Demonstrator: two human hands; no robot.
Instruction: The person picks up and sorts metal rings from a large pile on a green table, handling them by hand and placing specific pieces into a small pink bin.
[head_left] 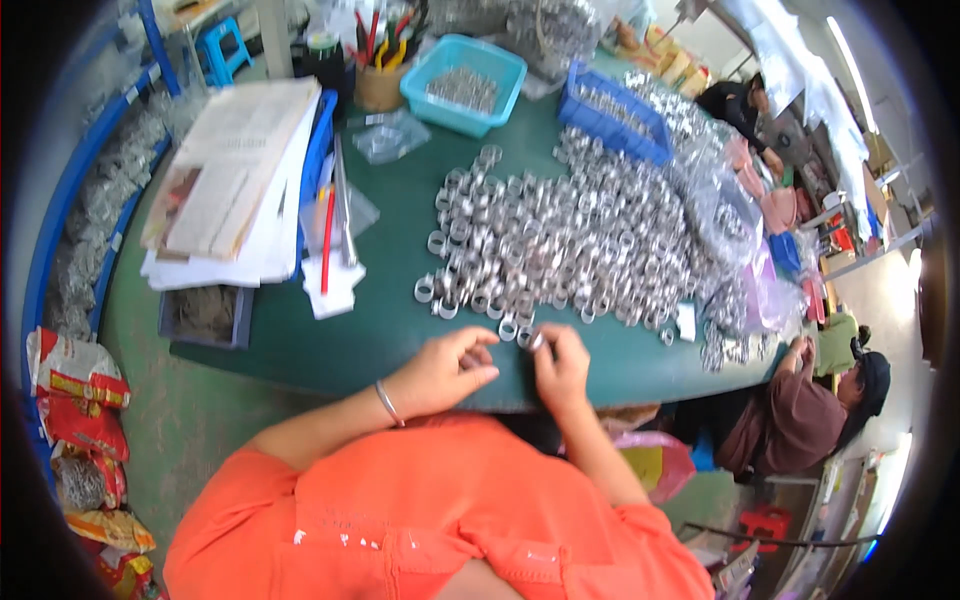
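A wide heap of shiny metal rings [570,240] lies on the green table, its near edge just beyond my hands. My right hand [564,368] is closed, thumb and fingers pinching one small metal ring [537,341] beside the heap's front edge. To its left, my left hand [440,375] hovers near the table edge with curled fingers. A gap shows between its thumb and fingers, and nothing is visible in it. A couple of loose rings [508,329] lie between the two hands. A metal bangle is on my left wrist.
Behind the heap stand a turquoise basin [465,85] and a blue tray [615,112] of small metal parts. Papers [230,190] and a red pen [327,240] lie at left. Clear plastic bags [715,205] edge the right side. A person in brown [790,425] sits at right.
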